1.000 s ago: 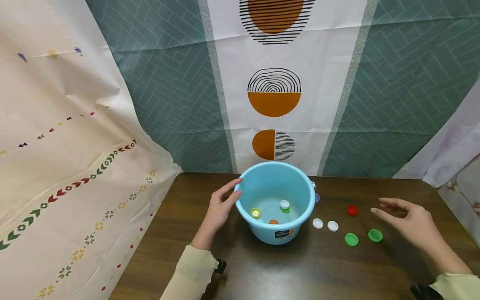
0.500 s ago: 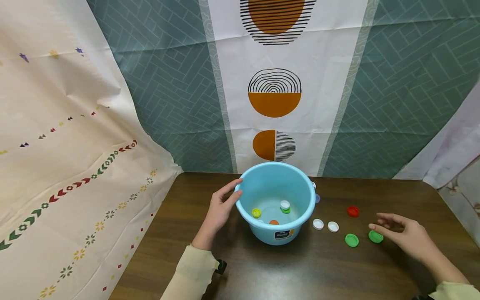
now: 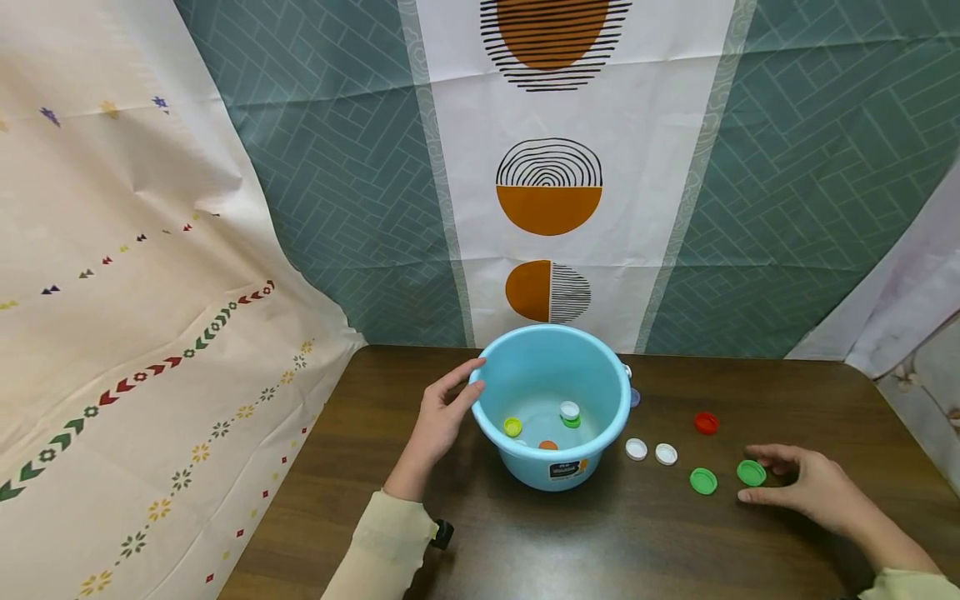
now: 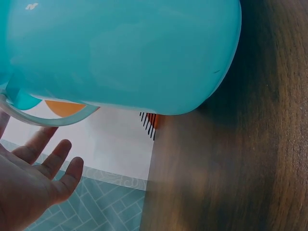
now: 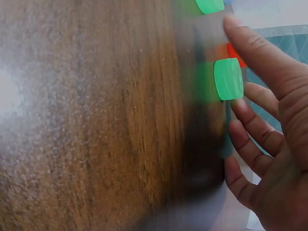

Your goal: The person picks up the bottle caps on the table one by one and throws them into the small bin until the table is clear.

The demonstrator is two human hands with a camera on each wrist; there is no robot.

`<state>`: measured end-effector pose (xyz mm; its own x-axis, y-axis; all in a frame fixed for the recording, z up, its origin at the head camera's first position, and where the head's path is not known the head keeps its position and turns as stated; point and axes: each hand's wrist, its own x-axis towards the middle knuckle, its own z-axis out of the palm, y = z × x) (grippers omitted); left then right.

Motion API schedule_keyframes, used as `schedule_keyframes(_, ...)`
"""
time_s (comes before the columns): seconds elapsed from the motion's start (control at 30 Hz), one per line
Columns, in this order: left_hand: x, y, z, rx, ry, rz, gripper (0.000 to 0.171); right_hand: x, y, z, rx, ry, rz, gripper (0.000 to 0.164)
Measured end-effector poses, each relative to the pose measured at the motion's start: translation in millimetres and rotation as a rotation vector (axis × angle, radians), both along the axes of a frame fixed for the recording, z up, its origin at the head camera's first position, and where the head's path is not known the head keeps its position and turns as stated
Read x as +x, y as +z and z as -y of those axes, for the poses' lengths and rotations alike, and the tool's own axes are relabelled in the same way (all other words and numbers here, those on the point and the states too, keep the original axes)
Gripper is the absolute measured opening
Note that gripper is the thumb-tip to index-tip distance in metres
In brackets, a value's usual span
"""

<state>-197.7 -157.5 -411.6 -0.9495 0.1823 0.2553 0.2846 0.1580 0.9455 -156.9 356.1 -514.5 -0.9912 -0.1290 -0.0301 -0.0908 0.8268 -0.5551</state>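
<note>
A light blue tub [image 3: 551,375] stands on the brown table. Inside it lie a yellow cap [image 3: 512,427], an orange cap [image 3: 548,445] and a white cap [image 3: 569,409] on a green one. My left hand [image 3: 441,414] touches the tub's left rim with fingertips; in the left wrist view several of its fingers [image 4: 57,159] extend loosely below the rim. My right hand [image 3: 813,486] is low over the table, its thumb and fingers spread around a green bottle cap [image 3: 752,472]. In the right wrist view a gap shows between the thumb [image 5: 257,45] and that cap.
Another green cap [image 3: 703,481], a red cap [image 3: 706,423] and two white caps [image 3: 636,449] lie between the tub and my right hand. A bluish cap [image 3: 634,397] sits close against the tub's right side. Patterned cloth [image 3: 337,208] hangs behind the table.
My right hand has lowered toward the table and come around the right-hand green cap, thumb and fingers parting. My left hand stays at the rim.
</note>
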Motion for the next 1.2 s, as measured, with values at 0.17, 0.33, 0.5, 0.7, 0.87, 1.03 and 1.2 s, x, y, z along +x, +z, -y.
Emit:
schedule_keyframes(0.17,-0.2,-0.3,0.2,-0.005,0.0,-0.002,0.04,0.4,-2.1,0.1,0.027,0.019,0.004,0.07)
schedule_keyframes(0.33,0.4,0.4,-0.3,-0.009,0.002,0.006,0.04,-0.1,-3.7,-0.1,0.045,0.013,0.012,0.065)
schedule_keyframes(0.5,0.6,0.7,-0.6,-0.006,0.003,0.008,0.04,-0.2,-3.3,0.4,0.043,0.009,0.03,0.058)
schedule_keyframes(0.7,0.2,0.3,-0.6,-0.007,0.008,0.002,0.04,-0.6,-2.2,0.5,0.044,-0.007,0.072,0.056)
schedule_keyframes(0.87,0.2,0.7,-0.6,-0.019,0.008,0.001,0.04,-1.5,-2.4,0.1,0.043,-0.023,0.095,0.057)
schedule_keyframes(1.03,0.4,1.0,-0.4,-0.015,0.003,0.0,0.04,-1.0,-2.0,1.5,0.045,-0.032,0.078,0.053)
schedule_keyframes(1.2,0.4,1.1,-0.2,-0.01,-0.002,0.002,0.04,-1.2,-1.3,2.8,0.041,-0.045,0.048,0.047)
